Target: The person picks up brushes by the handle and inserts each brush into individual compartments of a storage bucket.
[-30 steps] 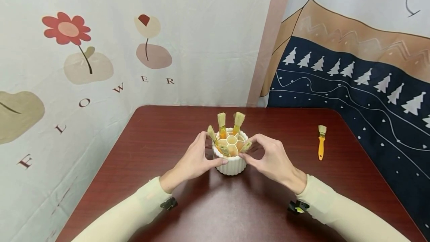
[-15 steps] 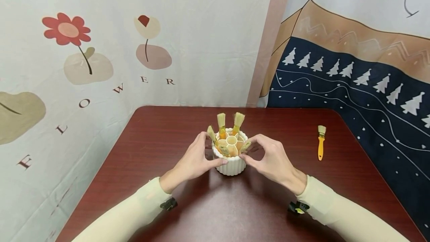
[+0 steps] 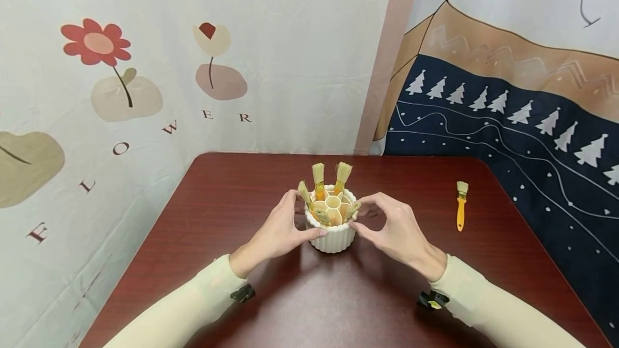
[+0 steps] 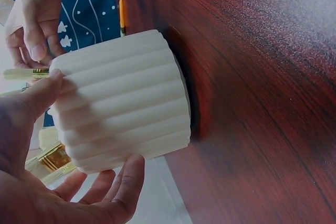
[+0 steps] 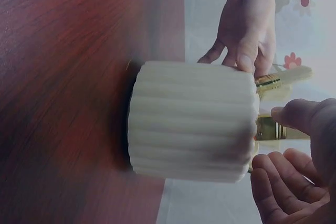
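A white fluted pot (image 3: 335, 240) with a petal-shaped divider (image 3: 332, 202) stands upright on the table, several bristle brushes in it, bristles up. My left hand (image 3: 278, 232) holds the pot from the left; in the left wrist view the thumb lies at its rim and the fingers against its ribbed wall (image 4: 123, 100). At the right rim my right hand (image 3: 398, 232) hovers beside a brush (image 3: 353, 210), thumb and fingers parted. In the right wrist view the thumb is close to a brush ferrule (image 5: 269, 128); whether they touch I cannot tell.
Another brush with a yellow handle (image 3: 461, 214) lies on the dark red table (image 3: 232, 192), to the right of the pot. Behind the table hang a pale flower-print cloth (image 3: 300, 58) and a navy tree-print cloth (image 3: 483, 128).
My right hand has let go of the brush at the right rim and drawn slightly to the right, its fingers spreading. The left hand and the pot have hardly moved.
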A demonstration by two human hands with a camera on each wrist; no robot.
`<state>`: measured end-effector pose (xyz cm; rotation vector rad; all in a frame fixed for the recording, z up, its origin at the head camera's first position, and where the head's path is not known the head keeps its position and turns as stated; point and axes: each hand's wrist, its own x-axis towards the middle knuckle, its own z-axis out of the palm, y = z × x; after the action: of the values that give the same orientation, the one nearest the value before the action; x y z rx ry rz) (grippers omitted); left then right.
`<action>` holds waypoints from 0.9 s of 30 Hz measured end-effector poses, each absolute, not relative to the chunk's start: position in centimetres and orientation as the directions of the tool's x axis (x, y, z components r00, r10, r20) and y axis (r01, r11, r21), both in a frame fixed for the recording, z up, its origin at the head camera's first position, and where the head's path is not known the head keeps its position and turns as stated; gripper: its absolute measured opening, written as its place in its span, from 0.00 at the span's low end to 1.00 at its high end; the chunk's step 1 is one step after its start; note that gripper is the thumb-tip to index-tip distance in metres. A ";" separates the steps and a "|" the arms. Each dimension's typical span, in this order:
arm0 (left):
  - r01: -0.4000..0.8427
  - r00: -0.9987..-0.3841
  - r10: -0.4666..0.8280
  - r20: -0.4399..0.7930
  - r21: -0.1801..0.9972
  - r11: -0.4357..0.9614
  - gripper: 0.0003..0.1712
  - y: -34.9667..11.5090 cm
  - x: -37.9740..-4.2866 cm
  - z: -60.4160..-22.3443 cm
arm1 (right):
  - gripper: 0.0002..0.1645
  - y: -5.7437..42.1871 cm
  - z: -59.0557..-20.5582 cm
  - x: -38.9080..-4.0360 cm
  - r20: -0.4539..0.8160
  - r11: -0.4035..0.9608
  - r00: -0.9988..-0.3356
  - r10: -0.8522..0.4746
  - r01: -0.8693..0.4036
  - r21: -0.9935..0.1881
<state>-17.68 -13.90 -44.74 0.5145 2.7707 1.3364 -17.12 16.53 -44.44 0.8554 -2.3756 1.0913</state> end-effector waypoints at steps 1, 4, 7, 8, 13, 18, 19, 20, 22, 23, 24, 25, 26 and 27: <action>0.283 -0.945 0.304 0.120 0.766 0.577 0.49 -13.9 -17.7 -44.8 | 0.29 16.7 -44.4 -17.1 0.559 0.520 -0.747 -0.359 -0.658 -0.545; 0.282 -0.944 0.308 0.117 0.769 0.574 0.49 -13.9 -17.6 -44.8 | 0.30 17.2 -44.3 -17.0 0.536 0.544 -0.771 -0.343 -0.628 -0.556; 0.281 -0.944 0.310 0.114 0.771 0.572 0.49 -13.9 -17.6 -44.8 | 0.31 17.8 -44.1 -17.1 0.531 0.567 -0.785 -0.320 -0.607 -0.557; 0.279 -0.944 0.309 0.112 0.770 0.573 0.49 -13.9 -17.6 -44.7 | 0.31 18.0 -44.1 -17.2 0.533 0.575 -0.786 -0.312 -0.603 -0.553; 0.270 -0.947 0.304 0.103 0.766 0.583 0.49 -13.9 -17.7 -44.6 | 0.31 19.3 -44.1 -18.0 0.549 0.616 -0.790 -0.272 -0.581 -0.532; 0.255 -0.950 0.299 0.088 0.772 0.582 0.50 -14.0 -17.7 -44.8 | 0.29 21.1 -44.7 -19.2 0.558 0.655 -0.800 -0.222 -0.546 -0.522; 0.253 -0.950 0.299 0.087 0.774 0.580 0.50 -14.0 -17.7 -44.8 | 0.28 21.5 -44.8 -19.4 0.560 0.664 -0.801 -0.213 -0.539 -0.518; 0.254 -0.950 0.300 0.087 0.775 0.579 0.50 -14.0 -17.7 -44.8 | 0.28 21.8 -44.9 -19.7 0.559 0.676 -0.804 -0.202 -0.527 -0.514; 0.256 -0.949 0.303 0.089 0.778 0.573 0.49 -14.0 -17.7 -44.8 | 0.26 22.5 -45.0 -20.2 0.560 0.699 -0.807 -0.185 -0.509 -0.503; 0.258 -0.948 0.304 0.091 0.778 0.572 0.49 -14.0 -17.7 -44.8 | 0.25 22.8 -45.0 -20.5 0.563 0.711 -0.807 -0.177 -0.500 -0.495; 0.260 -0.948 0.305 0.093 0.779 0.570 0.49 -14.0 -17.7 -44.8 | 0.24 23.2 -45.1 -20.8 0.563 0.721 -0.809 -0.169 -0.491 -0.489; 0.263 -0.947 0.307 0.095 0.779 0.569 0.49 -14.0 -17.8 -44.8 | 0.24 23.6 -45.1 -21.1 0.564 0.730 -0.810 -0.162 -0.483 -0.483; 0.265 -0.946 0.308 0.096 0.779 0.569 0.49 -14.0 -17.8 -44.7 | 0.24 23.9 -45.2 -21.3 0.561 0.741 -0.813 -0.153 -0.470 -0.479; 0.266 -0.946 0.309 0.098 0.778 0.569 0.49 -14.0 -17.8 -44.7 | 0.23 24.3 -45.3 -21.6 0.558 0.752 -0.817 -0.146 -0.458 -0.474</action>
<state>-17.84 -14.03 -44.72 0.5031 2.7381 1.3457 -21.59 24.33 -45.29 0.4559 -2.4513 0.8423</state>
